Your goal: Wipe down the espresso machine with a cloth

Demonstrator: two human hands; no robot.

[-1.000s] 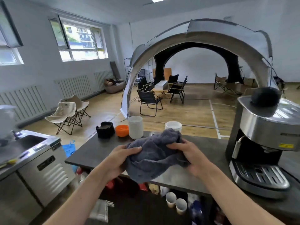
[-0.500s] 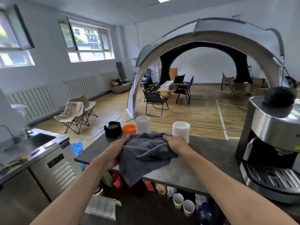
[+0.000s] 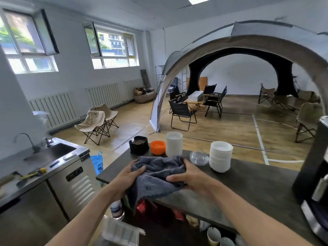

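The grey cloth (image 3: 158, 176) is held bunched over the near edge of the dark counter (image 3: 257, 185), its long side hanging downward. It is grasped by the left hand (image 3: 126, 180) and the right hand (image 3: 190, 180), fingers curled closed. The espresso machine (image 3: 314, 183) stands at the counter's right end, well apart from the cloth.

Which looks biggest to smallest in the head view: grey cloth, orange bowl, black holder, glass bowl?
1. Grey cloth, clearly largest, though it is also nearest the camera.
2. Black holder.
3. Glass bowl and orange bowl: too alike to rank; the glass one's edges are hard to see.
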